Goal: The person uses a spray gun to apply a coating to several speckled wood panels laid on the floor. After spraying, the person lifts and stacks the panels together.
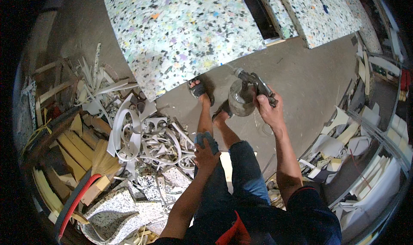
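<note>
My right hand [271, 109] is wrapped round the handle of a metal spray gun [254, 79]. A cloudy, stained cup [241, 101] hangs under the gun. Its nozzle points at the near edge of a large speckled foam sheet [185, 38], with a small gap between them. A faint pale streak shows in front of the nozzle. On my left knee lies my left hand [206, 154], fingers stretched out over the jeans [247, 172] and holding nothing.
Curled foam offcuts [150, 137] heap up at the left, beside a straw broom [105, 159] and speckled scraps [112, 215]. Another speckled foam block [318, 17] stands at far right, past a dark gap. More scraps [344, 129] line the right side. Bare concrete floor [309, 86] lies between.
</note>
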Tool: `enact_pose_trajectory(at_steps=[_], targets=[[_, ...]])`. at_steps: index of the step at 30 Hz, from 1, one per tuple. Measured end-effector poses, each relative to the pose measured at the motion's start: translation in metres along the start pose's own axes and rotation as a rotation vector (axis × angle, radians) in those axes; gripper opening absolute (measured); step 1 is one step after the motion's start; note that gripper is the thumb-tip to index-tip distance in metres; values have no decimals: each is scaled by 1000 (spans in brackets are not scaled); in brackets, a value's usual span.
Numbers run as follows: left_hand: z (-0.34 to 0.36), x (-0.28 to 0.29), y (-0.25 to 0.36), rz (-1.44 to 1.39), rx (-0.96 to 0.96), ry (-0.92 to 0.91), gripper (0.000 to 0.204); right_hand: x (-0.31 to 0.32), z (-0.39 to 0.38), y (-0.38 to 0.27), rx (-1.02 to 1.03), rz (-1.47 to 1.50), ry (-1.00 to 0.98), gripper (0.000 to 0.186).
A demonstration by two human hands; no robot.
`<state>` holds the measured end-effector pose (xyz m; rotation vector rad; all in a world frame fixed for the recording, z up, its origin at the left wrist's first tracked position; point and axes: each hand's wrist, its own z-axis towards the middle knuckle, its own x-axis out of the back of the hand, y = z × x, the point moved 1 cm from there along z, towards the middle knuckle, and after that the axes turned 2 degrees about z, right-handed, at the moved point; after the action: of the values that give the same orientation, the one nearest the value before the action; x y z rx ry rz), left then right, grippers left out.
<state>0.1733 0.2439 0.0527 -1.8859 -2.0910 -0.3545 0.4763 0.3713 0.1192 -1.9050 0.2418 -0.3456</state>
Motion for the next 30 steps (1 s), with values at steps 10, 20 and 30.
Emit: enact_pose_trajectory(at_steps=[10, 20, 30], targets=[[10, -9, -70, -157, 155, -29, 114, -63, -4, -6, 95, -206, 125, 39], [23, 5, -81, -85, 142, -65, 110, -105, 16, -38, 7, -111, 221, 39], [27, 39, -93, -161, 95, 24, 109, -135, 54, -83, 59, -89, 187, 35]])
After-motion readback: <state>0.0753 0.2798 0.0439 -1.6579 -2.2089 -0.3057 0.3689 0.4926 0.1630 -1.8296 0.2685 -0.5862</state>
